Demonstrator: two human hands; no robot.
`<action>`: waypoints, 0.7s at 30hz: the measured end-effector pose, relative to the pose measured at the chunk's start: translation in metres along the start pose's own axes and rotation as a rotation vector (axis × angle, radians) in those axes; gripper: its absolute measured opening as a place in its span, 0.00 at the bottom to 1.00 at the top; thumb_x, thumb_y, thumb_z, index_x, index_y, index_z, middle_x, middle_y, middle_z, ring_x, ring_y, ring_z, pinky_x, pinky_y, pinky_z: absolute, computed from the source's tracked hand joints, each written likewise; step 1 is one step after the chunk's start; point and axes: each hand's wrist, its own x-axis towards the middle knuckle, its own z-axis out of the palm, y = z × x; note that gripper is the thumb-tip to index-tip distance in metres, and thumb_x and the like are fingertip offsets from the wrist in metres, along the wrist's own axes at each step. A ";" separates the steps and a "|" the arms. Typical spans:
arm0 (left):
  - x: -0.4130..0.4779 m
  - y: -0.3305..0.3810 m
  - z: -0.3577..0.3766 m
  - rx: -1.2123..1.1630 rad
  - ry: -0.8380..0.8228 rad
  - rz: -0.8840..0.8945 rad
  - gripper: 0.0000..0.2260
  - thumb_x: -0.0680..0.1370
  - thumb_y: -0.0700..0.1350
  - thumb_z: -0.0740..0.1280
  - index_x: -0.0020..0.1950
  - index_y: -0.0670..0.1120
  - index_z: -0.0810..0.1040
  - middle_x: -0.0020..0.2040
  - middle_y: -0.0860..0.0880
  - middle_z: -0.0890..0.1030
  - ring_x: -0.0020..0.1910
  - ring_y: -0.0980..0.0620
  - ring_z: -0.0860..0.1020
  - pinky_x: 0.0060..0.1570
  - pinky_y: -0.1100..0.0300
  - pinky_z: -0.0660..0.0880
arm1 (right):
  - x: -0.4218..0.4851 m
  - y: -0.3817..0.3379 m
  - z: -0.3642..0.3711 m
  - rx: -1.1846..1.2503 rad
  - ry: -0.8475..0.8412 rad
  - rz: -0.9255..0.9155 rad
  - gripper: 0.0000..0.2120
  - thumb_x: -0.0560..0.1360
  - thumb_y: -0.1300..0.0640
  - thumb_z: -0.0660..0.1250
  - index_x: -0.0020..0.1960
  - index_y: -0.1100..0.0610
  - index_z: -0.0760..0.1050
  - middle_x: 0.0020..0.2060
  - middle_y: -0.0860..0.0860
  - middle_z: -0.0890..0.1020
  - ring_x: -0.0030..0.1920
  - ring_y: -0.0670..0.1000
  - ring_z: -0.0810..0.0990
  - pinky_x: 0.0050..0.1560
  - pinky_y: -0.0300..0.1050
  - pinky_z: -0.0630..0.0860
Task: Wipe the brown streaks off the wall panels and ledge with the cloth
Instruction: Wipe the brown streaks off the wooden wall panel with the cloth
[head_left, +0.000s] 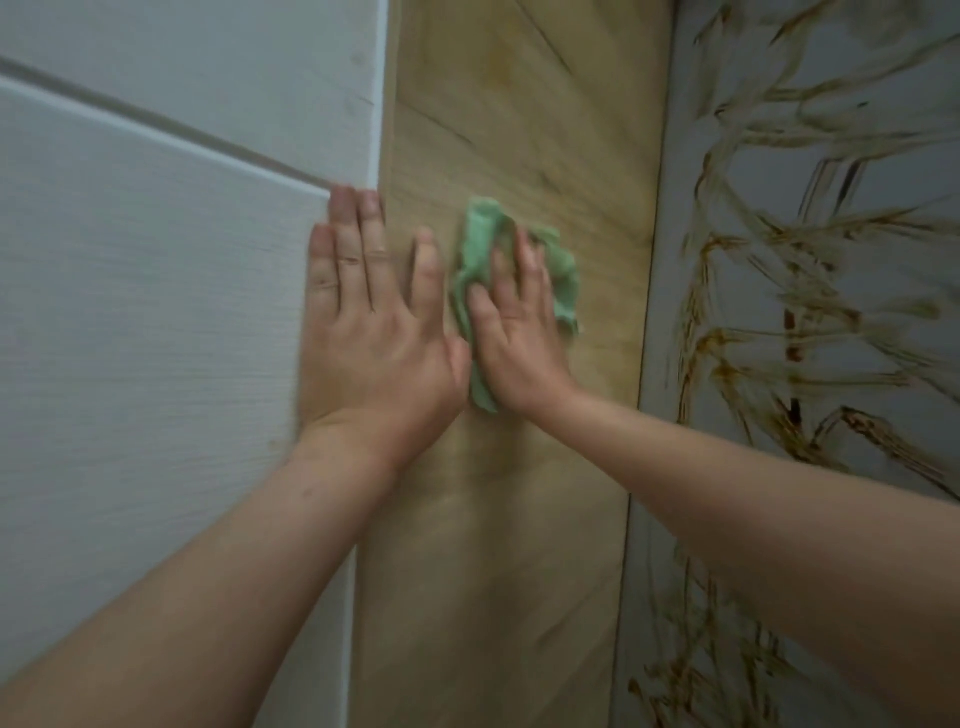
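Left hand (363, 322) spread flat on panel (156, 291), right hand (517, 322) pressing cloth (480, 228) flat; a dirty cloth might just smear the streaks (779, 322) on the right.

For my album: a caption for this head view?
Right hand presses a green cloth on the wood panel, left hand flat beside; brown streaks on grey panel.

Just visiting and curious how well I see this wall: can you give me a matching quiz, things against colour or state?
1 left hand
2 cloth
3 grey panel
4 wooden panel

a covered in brown streaks
b green, crumpled
c flat, fingers straight
d in the middle, under the cloth

Pairs: 1-c, 2-b, 3-a, 4-d
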 end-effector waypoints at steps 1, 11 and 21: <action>0.002 0.001 0.002 -0.013 0.014 0.005 0.35 0.78 0.55 0.54 0.82 0.39 0.57 0.81 0.27 0.48 0.81 0.29 0.44 0.80 0.37 0.43 | 0.018 -0.014 -0.003 -0.017 0.033 -0.129 0.30 0.83 0.38 0.47 0.84 0.44 0.50 0.84 0.50 0.47 0.83 0.54 0.42 0.82 0.54 0.42; 0.006 0.001 0.001 -0.013 -0.016 0.008 0.39 0.77 0.57 0.60 0.84 0.40 0.54 0.80 0.25 0.46 0.81 0.27 0.44 0.80 0.37 0.42 | 0.053 0.067 -0.006 0.077 0.092 0.581 0.27 0.88 0.47 0.43 0.85 0.53 0.45 0.84 0.52 0.44 0.83 0.53 0.39 0.81 0.54 0.37; 0.006 0.004 0.002 -0.014 -0.011 0.012 0.40 0.77 0.58 0.62 0.84 0.40 0.54 0.80 0.25 0.46 0.81 0.27 0.44 0.80 0.36 0.41 | 0.052 0.035 0.005 -0.001 0.196 -0.109 0.31 0.83 0.43 0.51 0.83 0.52 0.56 0.83 0.56 0.54 0.83 0.59 0.50 0.82 0.57 0.48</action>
